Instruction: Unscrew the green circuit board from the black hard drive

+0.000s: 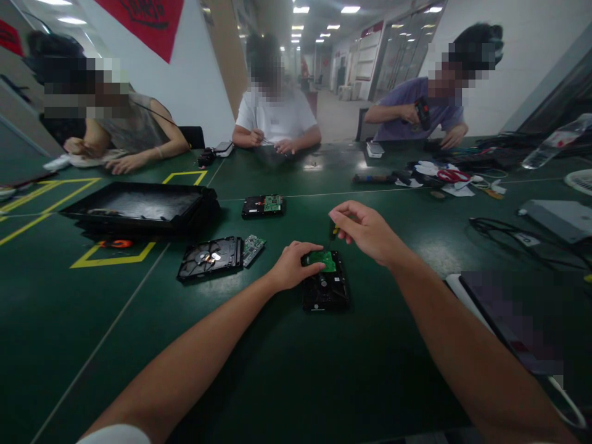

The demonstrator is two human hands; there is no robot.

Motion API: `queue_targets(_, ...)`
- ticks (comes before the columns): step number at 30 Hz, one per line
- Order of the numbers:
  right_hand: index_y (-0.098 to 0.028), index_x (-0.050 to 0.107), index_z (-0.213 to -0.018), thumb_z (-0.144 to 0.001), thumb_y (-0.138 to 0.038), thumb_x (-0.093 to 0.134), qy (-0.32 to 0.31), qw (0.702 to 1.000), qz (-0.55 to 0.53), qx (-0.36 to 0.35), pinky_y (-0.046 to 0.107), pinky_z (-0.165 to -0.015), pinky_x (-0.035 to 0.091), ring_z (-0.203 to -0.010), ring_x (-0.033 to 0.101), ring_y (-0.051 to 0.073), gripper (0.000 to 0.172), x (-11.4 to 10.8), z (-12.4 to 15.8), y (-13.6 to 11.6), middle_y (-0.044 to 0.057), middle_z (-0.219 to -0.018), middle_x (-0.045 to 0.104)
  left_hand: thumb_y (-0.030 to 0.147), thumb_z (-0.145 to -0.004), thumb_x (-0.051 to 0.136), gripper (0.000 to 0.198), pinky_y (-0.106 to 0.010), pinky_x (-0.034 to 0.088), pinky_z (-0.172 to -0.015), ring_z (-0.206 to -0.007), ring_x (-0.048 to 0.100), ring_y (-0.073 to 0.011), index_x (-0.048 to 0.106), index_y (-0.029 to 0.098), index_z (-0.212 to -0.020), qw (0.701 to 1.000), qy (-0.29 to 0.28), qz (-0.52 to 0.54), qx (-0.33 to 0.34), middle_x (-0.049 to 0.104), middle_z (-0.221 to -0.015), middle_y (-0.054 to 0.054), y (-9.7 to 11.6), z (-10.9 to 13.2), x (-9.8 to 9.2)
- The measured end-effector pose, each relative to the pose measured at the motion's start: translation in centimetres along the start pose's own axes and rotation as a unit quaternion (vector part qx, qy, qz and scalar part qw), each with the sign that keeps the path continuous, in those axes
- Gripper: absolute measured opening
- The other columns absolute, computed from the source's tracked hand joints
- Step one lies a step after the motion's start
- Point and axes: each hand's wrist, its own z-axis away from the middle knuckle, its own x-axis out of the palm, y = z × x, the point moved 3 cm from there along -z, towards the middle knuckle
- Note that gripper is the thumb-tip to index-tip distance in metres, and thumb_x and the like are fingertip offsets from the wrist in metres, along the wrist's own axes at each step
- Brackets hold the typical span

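Note:
A black hard drive (326,290) with a green circuit board (329,261) lies on the table in front of me. My left hand (292,266) grips its left side, the fingers resting over the board. In my right hand (363,231), a small screwdriver (333,230) with a dark and yellow handle is pinched upright. Its thin shaft points down at the far edge of the board; whether the tip touches a screw is too small to tell. To the left lie another black hard drive (210,258) and a loose circuit board (253,250).
A third hard drive (263,206) sits farther back. A black tray-like case (139,206) stands at left, and a tablet-like device (509,314) at right near black cables (509,237). Three people work across the green table (259,370); the right one holds a power drill (422,113).

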Motion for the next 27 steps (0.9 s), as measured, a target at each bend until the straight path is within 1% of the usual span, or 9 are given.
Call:
queue_targets(2, -0.021, 0.067, -0.095, -0.093, -0.044, 0.071, 0.025, 1.000, 0.013, 0.008, 0.025, -0.053, 0.046, -0.061, 0.059, 0.013, 0.023, -0.25, -0.07, 0.19, 0.002, -0.079, 0.069, 0.044, -0.092, 0.076, 0.048, -0.050, 0.047, -0.110, -0.124, 0.062, -0.0307, 0.068, 0.030, -0.137, 1.000, -0.001, -0.001, -0.001, 0.074, -0.133, -0.006, 0.01, -0.01, -0.02)
queue_targets(4, -0.021, 0.066, -0.094, -0.092, -0.041, 0.071, 0.027, 0.999, 0.012, 0.014, 0.025, -0.049, 0.043, -0.058, 0.058, 0.012, 0.021, -0.36, -0.13, 0.36, 0.002, -0.081, 0.071, 0.045, -0.092, 0.076, 0.048, -0.050, 0.047, -0.110, -0.124, 0.062, -0.0308, 0.068, 0.030, -0.137, 1.000, -0.004, -0.001, -0.001, 0.074, -0.133, -0.005, 0.00, -0.02, -0.02)
queue_targets(8, -0.022, 0.070, -0.100, -0.096, -0.041, 0.065, -0.024, 1.000, -0.016, 0.004, 0.025, -0.044, 0.039, -0.054, 0.058, 0.010, 0.020, -0.04, -0.16, 0.29, 0.005, -0.100, 0.076, 0.044, -0.092, 0.075, 0.047, -0.050, 0.047, -0.110, -0.123, 0.062, -0.0307, 0.068, 0.030, -0.137, 1.000, -0.003, 0.000, -0.001, 0.074, -0.132, -0.005, -0.04, 0.00, -0.02)
queue_targets(12, -0.021, 0.073, -0.102, -0.101, -0.043, 0.058, -0.049, 0.997, -0.051, 0.013, 0.025, -0.048, 0.046, -0.060, 0.062, 0.011, 0.026, 0.39, -0.15, 0.15, 0.008, -0.106, 0.075, 0.045, -0.092, 0.076, 0.048, -0.050, 0.047, -0.109, -0.123, 0.062, -0.0306, 0.068, 0.030, -0.137, 1.000, -0.002, -0.001, 0.000, 0.074, -0.132, -0.005, -0.05, 0.01, -0.01)
queue_targets(15, -0.022, 0.073, -0.108, -0.101, -0.038, 0.056, -0.050, 0.995, -0.081, 0.031, 0.026, -0.052, 0.050, -0.063, 0.065, 0.012, 0.024, 0.47, -0.19, 0.20, 0.008, -0.108, 0.073, 0.045, -0.092, 0.076, 0.047, -0.051, 0.046, -0.110, -0.123, 0.062, -0.0309, 0.068, 0.030, -0.136, 1.000, -0.001, -0.001, -0.001, 0.074, -0.132, -0.005, 0.00, 0.03, -0.06)
queue_targets(19, -0.024, 0.074, -0.112, -0.100, -0.039, 0.059, -0.037, 0.998, -0.044, 0.013, 0.026, -0.049, 0.044, -0.060, 0.059, 0.012, 0.024, 0.13, -0.16, -0.01, 0.004, -0.090, 0.071, 0.045, -0.093, 0.075, 0.047, -0.050, 0.046, -0.110, -0.123, 0.062, -0.0309, 0.068, 0.030, -0.137, 1.000, -0.002, 0.000, 0.001, 0.074, -0.133, -0.006, 0.09, 0.05, -0.11)
queue_targets(22, -0.021, 0.073, -0.100, -0.096, -0.043, 0.066, -0.021, 1.000, -0.003, 0.001, 0.025, -0.051, 0.042, -0.060, 0.057, 0.013, 0.023, -0.13, -0.06, -0.21, 0.001, -0.076, 0.066, 0.046, -0.093, 0.074, 0.048, -0.050, 0.046, -0.110, -0.124, 0.061, -0.0310, 0.067, 0.029, -0.138, 1.000, -0.001, 0.000, 0.001, 0.073, -0.134, -0.006, 0.05, 0.06, -0.07)
queue_targets(25, -0.020, 0.067, -0.089, -0.091, -0.045, 0.072, 0.006, 1.000, 0.011, 0.015, 0.025, -0.051, 0.042, -0.058, 0.056, 0.012, 0.026, -0.30, 0.02, -0.14, 0.001, -0.072, 0.066, 0.046, -0.093, 0.075, 0.049, -0.050, 0.046, -0.110, -0.125, 0.061, -0.0310, 0.067, 0.029, -0.138, 1.000, -0.005, -0.001, -0.002, 0.073, -0.134, -0.006, -0.14, 0.06, 0.05)
queue_targets(27, -0.020, 0.066, -0.089, -0.091, -0.043, 0.072, 0.006, 1.000, 0.013, 0.027, 0.025, -0.049, 0.040, -0.055, 0.056, 0.011, 0.024, -0.27, 0.05, -0.03, 0.001, -0.073, 0.068, 0.045, -0.093, 0.075, 0.049, -0.050, 0.046, -0.110, -0.124, 0.061, -0.0309, 0.067, 0.030, -0.139, 1.000, -0.006, -0.002, -0.004, 0.073, -0.134, -0.005, -0.28, 0.05, 0.12)
